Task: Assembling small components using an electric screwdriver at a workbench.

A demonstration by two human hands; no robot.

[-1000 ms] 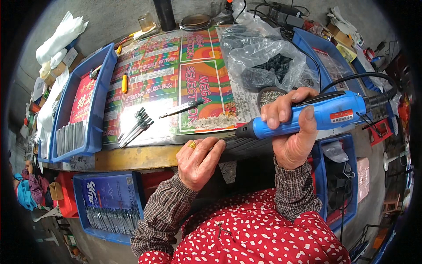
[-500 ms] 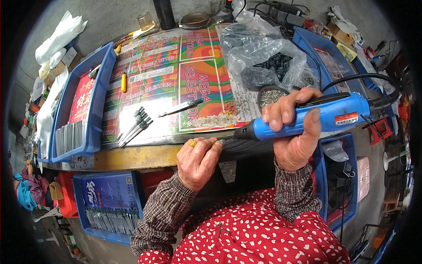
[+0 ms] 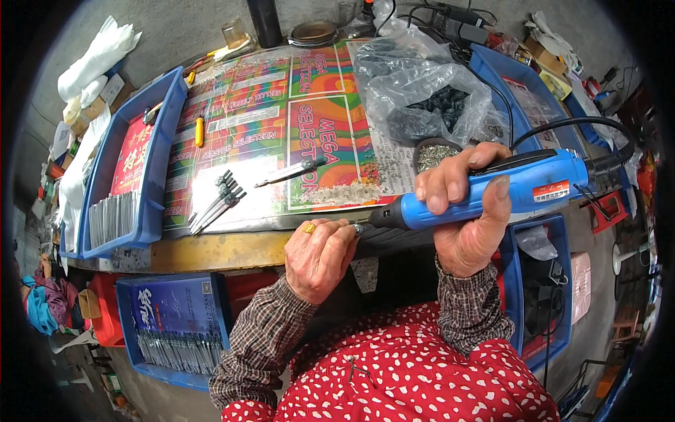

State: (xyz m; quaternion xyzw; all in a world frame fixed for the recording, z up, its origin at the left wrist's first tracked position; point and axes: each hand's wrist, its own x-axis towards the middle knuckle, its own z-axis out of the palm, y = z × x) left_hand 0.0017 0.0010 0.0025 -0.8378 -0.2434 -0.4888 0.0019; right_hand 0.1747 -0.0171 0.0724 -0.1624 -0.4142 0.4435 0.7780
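Note:
My right hand (image 3: 464, 225) is wrapped round a blue electric screwdriver (image 3: 524, 186), held level with its black nose (image 3: 388, 216) toward the left. The closed fingers of my left hand (image 3: 318, 259), a yellow ring on one, pinch a small piece with a shiny rounded end (image 3: 360, 228); the fingers cover the rest of it. The driver's tip meets that end at the table's front edge. Several thin metal strips with black heads (image 3: 223, 197) lie fanned out behind my left hand. Another black-headed piece (image 3: 287, 172) rests apart from them.
A round dish of small screws (image 3: 434, 155) and a clear plastic bag of black parts (image 3: 450, 102) are behind the driver. A blue bin of strips (image 3: 151, 204) stands at left, another bin (image 3: 219, 309) below the table edge. A yellow-handled tool (image 3: 200, 132) lies farther back. The driver's black cable (image 3: 598, 121) loops at right.
The driver has shifted slightly left, and its tip now meets the piece at my left fingertips. My left hand has barely moved.

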